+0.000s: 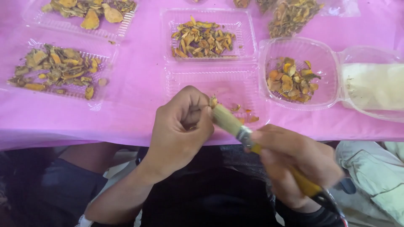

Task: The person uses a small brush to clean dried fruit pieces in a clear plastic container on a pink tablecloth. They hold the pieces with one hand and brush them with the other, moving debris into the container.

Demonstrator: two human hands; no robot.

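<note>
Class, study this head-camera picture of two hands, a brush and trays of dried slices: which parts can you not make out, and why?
- Slice in left hand: mostly covered by fingers.
- Right hand and brush handle: motion-blurred.
- Far trays: cut off by the top edge.
- Right container: pale contents hazy behind its lid.

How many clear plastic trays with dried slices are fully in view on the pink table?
4: far left tray, middle tray, the tray below it behind the hands, round tray at right. Others at the top edge are cut off.
</note>
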